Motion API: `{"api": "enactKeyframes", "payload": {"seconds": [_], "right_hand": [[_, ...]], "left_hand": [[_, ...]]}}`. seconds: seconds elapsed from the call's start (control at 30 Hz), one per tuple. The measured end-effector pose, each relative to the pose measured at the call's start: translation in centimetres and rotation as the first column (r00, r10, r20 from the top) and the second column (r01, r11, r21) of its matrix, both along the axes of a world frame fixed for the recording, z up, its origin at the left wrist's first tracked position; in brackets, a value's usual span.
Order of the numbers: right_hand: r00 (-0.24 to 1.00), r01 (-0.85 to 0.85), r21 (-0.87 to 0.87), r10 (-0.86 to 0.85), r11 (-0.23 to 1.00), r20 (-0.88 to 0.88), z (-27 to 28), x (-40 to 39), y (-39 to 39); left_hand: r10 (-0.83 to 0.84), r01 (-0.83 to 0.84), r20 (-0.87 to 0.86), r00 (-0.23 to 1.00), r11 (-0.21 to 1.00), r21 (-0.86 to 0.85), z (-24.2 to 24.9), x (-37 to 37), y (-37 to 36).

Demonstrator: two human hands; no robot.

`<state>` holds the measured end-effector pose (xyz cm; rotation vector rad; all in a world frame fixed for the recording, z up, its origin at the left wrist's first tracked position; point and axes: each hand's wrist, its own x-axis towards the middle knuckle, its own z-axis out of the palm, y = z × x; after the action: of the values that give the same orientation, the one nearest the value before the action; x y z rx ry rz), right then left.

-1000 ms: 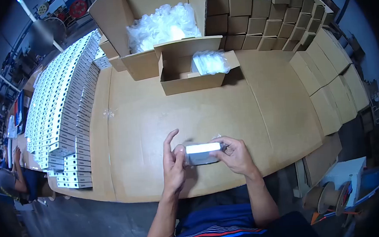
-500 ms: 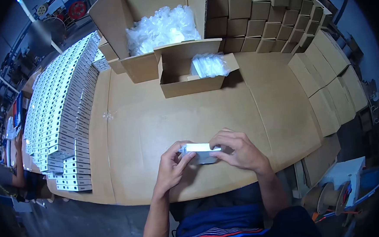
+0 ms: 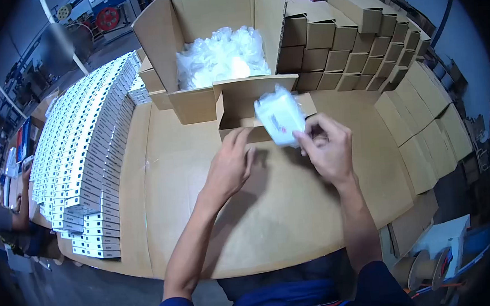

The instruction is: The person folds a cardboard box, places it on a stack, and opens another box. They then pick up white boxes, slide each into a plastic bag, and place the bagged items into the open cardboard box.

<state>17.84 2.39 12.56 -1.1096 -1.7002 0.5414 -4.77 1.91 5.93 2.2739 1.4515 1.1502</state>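
Observation:
A flat white packet in clear plastic wrap (image 3: 281, 117), with small print on its face, is pinched at its lower right edge between the thumb and fingers of my right hand (image 3: 331, 146). It is tilted in front of the small open cardboard box (image 3: 253, 87) and covers the right part of it. Whatever lies in the box behind the packet is hidden. My left hand (image 3: 229, 164) hovers at the box's front left with nothing in it, thumb apart from the loosely bent fingers.
Behind the small box stands a large carton (image 3: 208, 12) full of clear plastic bags (image 3: 222, 56). Stacked white boxes (image 3: 87, 146) line the left. Brown cartons (image 3: 356, 39) are piled at the back right, with more cartons (image 3: 418, 137) along the right edge. Another person (image 3: 13, 212) is at far left.
Both hands have moved forward from the table's near side to the small box. The left hand has let go of the white item, and the right hand has carried the packet up to the box.

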Motion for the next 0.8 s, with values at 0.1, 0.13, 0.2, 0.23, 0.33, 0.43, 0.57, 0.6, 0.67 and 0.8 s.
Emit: {"api": "enactKeyframes", "payload": {"seconds": [0.1,0.13,0.2,0.23,0.33,0.43,0.57,0.6,0.67,0.8], "right_hand": [[0.998,0.066,0.182,-0.062,0.981,-0.026,-1.1,-1.8,2.9],[0.997,0.079,0.22,-0.077,0.972,-0.021,-1.2,-2.9,3.4],[0.994,0.093,0.298,-0.104,0.95,0.022,-2.3,-4.3,4.8],[0.99,0.094,0.325,-0.124,0.941,0.073,-2.9,-4.4,5.4],[0.974,0.102,0.36,-0.167,0.927,0.154,-4.2,-5.0,6.1],[0.957,0.101,0.384,-0.195,0.918,0.216,-4.9,-5.5,6.6],[0.929,0.108,0.275,-0.195,0.955,0.315,-6.5,-5.9,7.9],[0.91,0.131,0.226,-0.208,0.965,0.358,-6.8,-6.0,8.2],[0.887,0.156,0.225,-0.237,0.962,0.396,-7.3,-6.2,8.7],[0.834,0.189,0.172,-0.25,0.967,0.492,-7.6,-7.0,9.4]], "left_hand": [[-0.007,0.021,-0.153,0.988,0.996,0.085,-1.8,0.8,3.2],[0.024,-0.005,-0.21,0.977,0.996,0.091,-2.6,0.9,3.9],[0.021,-0.001,-0.208,0.978,0.995,0.097,-3.9,1.0,4.8],[0.008,0.005,-0.183,0.983,0.998,0.069,-3.8,1.0,4.8],[-0.045,0.046,-0.125,0.991,0.999,0.005,-3.1,0.5,4.2],[-0.093,0.099,-0.132,0.987,0.994,0.04,-3.0,-0.1,4.3],[-0.119,0.127,-0.147,0.982,0.991,0.047,-2.9,-0.4,4.2],[-0.127,0.138,-0.152,0.98,0.989,0.06,-2.8,-0.4,4.1],[-0.142,0.152,-0.171,0.975,0.987,0.045,-2.9,-0.5,4.1],[-0.149,0.153,-0.176,0.973,0.988,0.006,-2.8,-0.8,3.8]]}}
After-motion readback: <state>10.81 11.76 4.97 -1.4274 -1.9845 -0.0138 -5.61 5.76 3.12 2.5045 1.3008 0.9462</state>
